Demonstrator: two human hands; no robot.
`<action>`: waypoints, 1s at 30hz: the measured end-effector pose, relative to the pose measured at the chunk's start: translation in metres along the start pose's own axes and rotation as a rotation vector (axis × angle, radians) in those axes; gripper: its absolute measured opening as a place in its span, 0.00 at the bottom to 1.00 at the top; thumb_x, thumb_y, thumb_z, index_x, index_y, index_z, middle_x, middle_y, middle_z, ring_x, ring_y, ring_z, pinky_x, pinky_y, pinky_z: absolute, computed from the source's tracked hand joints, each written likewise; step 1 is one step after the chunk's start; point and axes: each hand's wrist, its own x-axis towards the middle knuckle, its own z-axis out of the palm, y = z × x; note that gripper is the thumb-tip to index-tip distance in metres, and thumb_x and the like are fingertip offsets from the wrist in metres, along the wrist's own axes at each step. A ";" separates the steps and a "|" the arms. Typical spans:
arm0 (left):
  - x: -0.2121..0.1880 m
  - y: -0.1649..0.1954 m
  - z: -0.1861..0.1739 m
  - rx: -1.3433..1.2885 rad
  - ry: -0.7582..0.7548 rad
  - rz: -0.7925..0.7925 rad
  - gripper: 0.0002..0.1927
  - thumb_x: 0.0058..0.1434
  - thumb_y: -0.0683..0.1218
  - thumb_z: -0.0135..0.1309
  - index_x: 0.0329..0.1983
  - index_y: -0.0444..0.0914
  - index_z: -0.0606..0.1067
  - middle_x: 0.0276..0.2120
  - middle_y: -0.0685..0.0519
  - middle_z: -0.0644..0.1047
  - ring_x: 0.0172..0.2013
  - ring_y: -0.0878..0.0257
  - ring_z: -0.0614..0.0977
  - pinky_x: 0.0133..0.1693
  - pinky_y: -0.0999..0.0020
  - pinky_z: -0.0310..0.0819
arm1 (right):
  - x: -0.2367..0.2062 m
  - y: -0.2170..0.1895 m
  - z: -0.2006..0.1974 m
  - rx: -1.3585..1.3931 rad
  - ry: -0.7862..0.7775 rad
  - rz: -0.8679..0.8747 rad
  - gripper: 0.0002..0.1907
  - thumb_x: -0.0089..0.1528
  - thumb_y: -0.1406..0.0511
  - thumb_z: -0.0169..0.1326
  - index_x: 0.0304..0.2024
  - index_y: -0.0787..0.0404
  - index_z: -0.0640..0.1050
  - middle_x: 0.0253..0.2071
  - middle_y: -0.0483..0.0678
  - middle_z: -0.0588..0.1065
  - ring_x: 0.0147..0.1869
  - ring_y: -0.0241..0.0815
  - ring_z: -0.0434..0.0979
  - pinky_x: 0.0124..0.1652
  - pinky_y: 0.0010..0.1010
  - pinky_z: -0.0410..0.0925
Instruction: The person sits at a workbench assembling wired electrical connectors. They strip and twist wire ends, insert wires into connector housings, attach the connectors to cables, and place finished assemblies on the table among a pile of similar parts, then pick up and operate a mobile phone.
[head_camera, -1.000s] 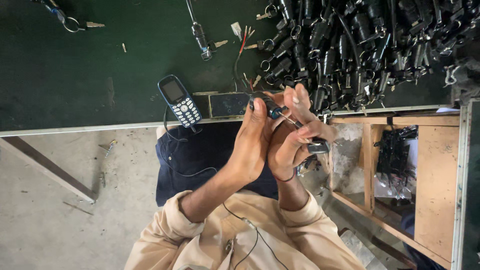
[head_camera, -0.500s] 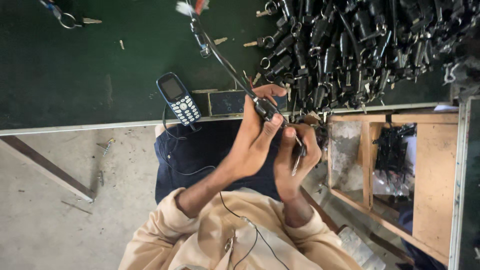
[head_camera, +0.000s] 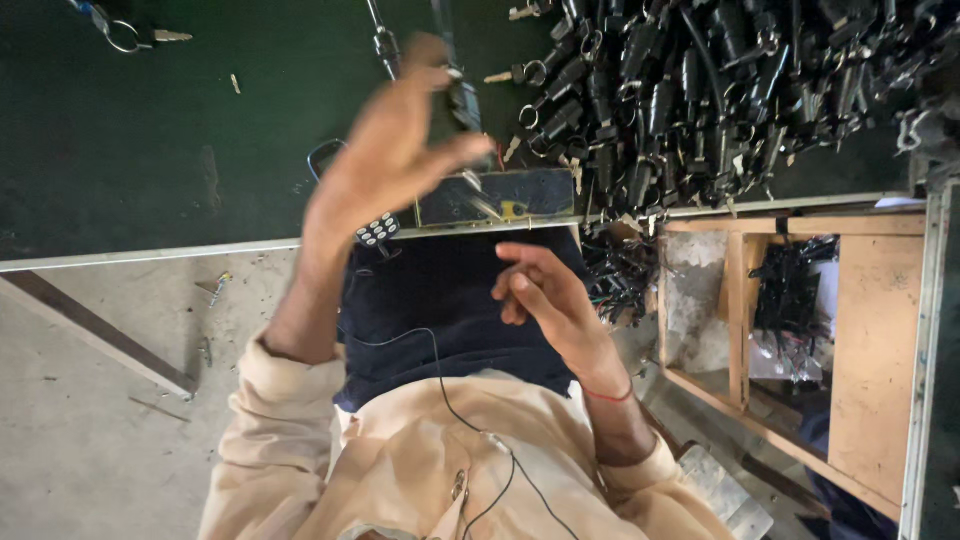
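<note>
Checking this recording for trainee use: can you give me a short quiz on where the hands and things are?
1. True or false: the right hand rests on the green table.
2. Where does the pile of black parts lie? A) on the table's right side B) on the floor C) in the lap
3. Fill in: the keypad phone is partly hidden by the ____ hand.
Key: 1 false, it hangs open over the lap; 2 A; 3 left hand, raised and blurred.

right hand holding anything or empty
Empty, as far as shows: the right hand hovers over the lap, fingers loosely curled, with nothing between them.
</note>
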 end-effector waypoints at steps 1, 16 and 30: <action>-0.003 0.000 -0.004 0.149 0.132 -0.078 0.37 0.65 0.50 0.66 0.64 0.25 0.60 0.50 0.41 0.75 0.49 0.46 0.77 0.52 0.54 0.72 | -0.003 0.000 -0.004 -0.021 0.024 0.001 0.20 0.72 0.60 0.50 0.62 0.65 0.73 0.41 0.46 0.75 0.39 0.31 0.73 0.40 0.23 0.68; -0.141 0.050 0.110 -0.502 -0.287 -0.544 0.10 0.68 0.41 0.54 0.51 0.36 0.78 0.33 0.50 0.83 0.35 0.66 0.86 0.38 0.71 0.79 | 0.110 -0.043 -0.180 -1.610 0.879 -0.687 0.11 0.65 0.65 0.64 0.46 0.62 0.77 0.45 0.54 0.71 0.51 0.52 0.69 0.47 0.43 0.64; -0.136 0.056 0.099 -0.563 -0.291 -0.555 0.10 0.70 0.44 0.51 0.51 0.36 0.77 0.33 0.50 0.83 0.35 0.64 0.86 0.37 0.69 0.79 | 0.097 -0.054 -0.212 -1.827 0.752 -0.468 0.07 0.60 0.66 0.62 0.39 0.58 0.77 0.49 0.53 0.68 0.58 0.55 0.68 0.53 0.47 0.61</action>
